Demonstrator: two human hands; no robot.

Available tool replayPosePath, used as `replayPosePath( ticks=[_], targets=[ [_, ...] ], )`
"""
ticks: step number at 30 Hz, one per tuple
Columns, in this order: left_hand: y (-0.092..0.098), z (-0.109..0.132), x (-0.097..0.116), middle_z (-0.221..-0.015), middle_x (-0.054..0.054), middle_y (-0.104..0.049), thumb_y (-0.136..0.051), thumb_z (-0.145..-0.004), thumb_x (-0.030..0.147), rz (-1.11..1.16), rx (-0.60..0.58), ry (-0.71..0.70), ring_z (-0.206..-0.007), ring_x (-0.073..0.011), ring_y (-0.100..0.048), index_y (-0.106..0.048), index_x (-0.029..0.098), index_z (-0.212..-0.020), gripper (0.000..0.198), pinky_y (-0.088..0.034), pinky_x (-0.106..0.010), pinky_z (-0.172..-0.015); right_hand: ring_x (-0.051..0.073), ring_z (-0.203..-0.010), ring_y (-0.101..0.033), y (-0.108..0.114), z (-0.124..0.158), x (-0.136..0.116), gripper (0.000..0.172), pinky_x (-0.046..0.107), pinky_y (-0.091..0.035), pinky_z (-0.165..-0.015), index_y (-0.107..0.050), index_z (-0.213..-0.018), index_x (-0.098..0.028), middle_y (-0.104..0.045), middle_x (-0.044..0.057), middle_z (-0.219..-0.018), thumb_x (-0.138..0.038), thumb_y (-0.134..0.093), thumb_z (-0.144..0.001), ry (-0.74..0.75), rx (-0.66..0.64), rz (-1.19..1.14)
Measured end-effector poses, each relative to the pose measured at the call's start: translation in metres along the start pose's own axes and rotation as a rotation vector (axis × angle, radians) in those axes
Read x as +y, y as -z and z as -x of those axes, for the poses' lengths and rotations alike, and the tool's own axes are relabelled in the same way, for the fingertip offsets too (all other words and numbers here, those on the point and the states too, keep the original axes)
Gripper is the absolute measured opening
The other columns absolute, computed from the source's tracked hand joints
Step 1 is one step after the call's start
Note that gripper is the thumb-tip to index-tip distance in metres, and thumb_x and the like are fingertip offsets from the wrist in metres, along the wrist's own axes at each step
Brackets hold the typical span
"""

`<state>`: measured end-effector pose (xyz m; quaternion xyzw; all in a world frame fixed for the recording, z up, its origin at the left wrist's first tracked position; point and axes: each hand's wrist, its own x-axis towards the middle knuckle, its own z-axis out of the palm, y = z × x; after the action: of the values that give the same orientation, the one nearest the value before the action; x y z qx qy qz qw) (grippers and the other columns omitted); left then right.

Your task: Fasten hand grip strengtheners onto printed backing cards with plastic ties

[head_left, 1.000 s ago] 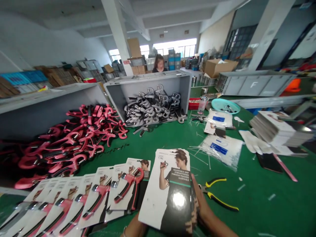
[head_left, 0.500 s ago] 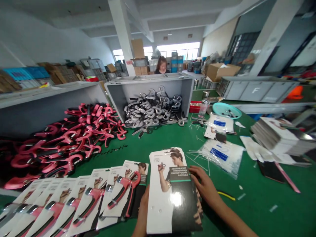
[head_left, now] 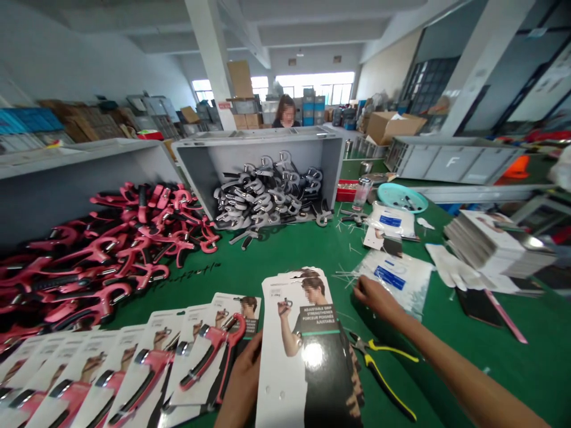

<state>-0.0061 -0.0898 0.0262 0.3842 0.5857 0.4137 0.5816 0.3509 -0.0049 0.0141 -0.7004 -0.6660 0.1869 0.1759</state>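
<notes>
A stack of printed grip-strengthener backing cards lies in front of me. My left hand holds its left edge, with most fingers hidden at the card side. My right hand is off the stack, fingers curled together beside thin white cable ties and a clear plastic bag; what the fingertips hold, if anything, is hidden. Yellow-and-black pliers lie between the stack and my right forearm. Left of the stack, pink hand grips sit on cards in an overlapping row.
Loose pink grips spill from a grey bin at left. Another tipped grey bin holds grey-black grips. Rightward are a turquoise dish, a white glove and a card pile. A person sits beyond.
My right hand has left the stack's right edge and moved up and right to the cable ties, its fingers now curled. The pliers are uncovered. My left hand stays at the stack.
</notes>
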Motion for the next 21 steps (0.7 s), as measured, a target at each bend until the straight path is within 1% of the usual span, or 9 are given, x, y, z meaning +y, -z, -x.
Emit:
replayPosePath(
  ticks=[2, 3, 4, 6, 8, 11, 14, 18, 21],
  targets=[
    [0.012, 0.004, 0.024, -0.118, -0.007, -0.071, -0.069, -0.079, 0.033, -0.294, 0.104, -0.318, -0.116, -0.0315, -0.061, -0.072, 0.024, -0.113, 0.035, -0.047, -0.045, -0.099, 0.017, -0.064, -0.055, 0.028, 0.004, -0.013, 0.013, 0.027, -0.039, -0.061, -0.054, -0.077, -0.019, -0.060, 0.002, -0.070, -0.028, -0.051, -0.087, 0.039, -0.004, -0.077],
    [0.015, 0.006, 0.040, -0.126, -0.005, -0.067, -0.063, -0.085, 0.030, -0.444, 0.151, -0.528, -0.123, -0.0294, -0.056, -0.069, 0.027, -0.118, 0.033, -0.041, -0.046, -0.106, 0.016, -0.064, -0.054, 0.042, 0.009, -0.024, 0.015, 0.025, -0.039, -0.060, -0.054, -0.079, -0.020, -0.060, 0.001, -0.072, -0.031, -0.051, -0.088, 0.078, -0.019, -0.135],
    [0.015, 0.007, 0.057, -0.129, -0.004, -0.065, -0.058, -0.089, 0.026, -0.570, 0.144, -0.746, -0.127, -0.0275, -0.052, -0.066, 0.028, -0.122, 0.034, -0.036, -0.046, -0.109, 0.014, -0.064, -0.052, 0.055, 0.014, -0.039, 0.016, 0.024, -0.038, -0.058, -0.054, -0.082, -0.020, -0.060, 0.000, -0.073, -0.033, -0.051, -0.089, 0.143, -0.053, -0.245],
    [0.005, 0.010, 0.092, -0.134, -0.004, -0.062, -0.053, -0.092, 0.018, -0.793, -0.022, -1.096, -0.130, -0.0251, -0.048, -0.061, 0.029, -0.129, 0.039, -0.033, -0.045, -0.110, 0.012, -0.060, -0.047, 0.077, 0.029, -0.076, 0.015, 0.022, -0.035, -0.054, -0.055, -0.083, -0.020, -0.056, -0.003, -0.070, -0.034, -0.055, -0.089, 0.271, -0.180, -0.402],
    [-0.013, 0.012, 0.120, -0.136, -0.007, -0.060, -0.055, -0.092, 0.017, -0.975, -0.169, -1.274, -0.129, -0.0260, -0.047, -0.056, 0.027, -0.134, 0.043, -0.031, -0.045, -0.108, 0.011, -0.061, -0.046, 0.091, 0.043, -0.113, 0.010, 0.021, -0.035, -0.055, -0.055, -0.081, -0.020, -0.055, -0.004, -0.071, -0.028, -0.056, -0.087, 0.385, -0.312, -0.405],
    [-0.037, 0.013, 0.141, -0.115, -0.007, -0.070, -0.060, -0.091, 0.023, -1.077, -0.257, -1.289, -0.108, -0.0260, -0.055, -0.061, 0.027, -0.128, 0.037, -0.036, -0.044, -0.094, 0.010, -0.063, -0.046, 0.103, 0.053, -0.146, 0.007, 0.020, -0.035, -0.057, -0.054, -0.080, -0.020, -0.053, -0.004, -0.072, -0.021, -0.056, -0.086, 0.474, -0.369, -0.356],
    [-0.044, 0.011, 0.138, -0.091, -0.004, -0.071, -0.057, -0.093, 0.025, -0.983, -0.300, -1.135, -0.089, -0.0214, -0.057, -0.070, 0.027, -0.111, 0.021, -0.038, -0.038, -0.083, 0.010, -0.063, -0.044, 0.109, 0.046, -0.150, 0.007, 0.019, -0.034, -0.056, -0.055, -0.081, -0.020, -0.052, -0.004, -0.072, -0.023, -0.057, -0.087, 0.460, -0.391, -0.429],
    [-0.040, 0.005, 0.122, -0.083, -0.002, -0.070, -0.058, -0.092, 0.028, -0.727, -0.280, -0.862, -0.085, -0.0186, -0.060, -0.072, 0.023, -0.089, 0.015, -0.042, -0.031, -0.081, 0.008, -0.054, -0.038, 0.100, 0.033, -0.141, 0.023, 0.020, -0.030, -0.048, -0.055, -0.089, -0.018, -0.047, -0.006, -0.066, -0.040, -0.061, -0.089, 0.330, -0.425, -0.817],
    [-0.041, 0.002, 0.117, -0.091, -0.002, -0.071, -0.056, -0.093, 0.027, -0.587, -0.244, -0.770, -0.089, -0.0179, -0.062, -0.071, 0.023, -0.090, 0.016, -0.044, -0.028, -0.083, 0.007, -0.051, -0.036, 0.082, 0.029, -0.143, 0.031, 0.020, -0.027, -0.047, -0.054, -0.084, -0.017, -0.046, -0.006, -0.063, -0.046, -0.065, -0.085, 0.261, -0.402, -0.952]
  ],
)
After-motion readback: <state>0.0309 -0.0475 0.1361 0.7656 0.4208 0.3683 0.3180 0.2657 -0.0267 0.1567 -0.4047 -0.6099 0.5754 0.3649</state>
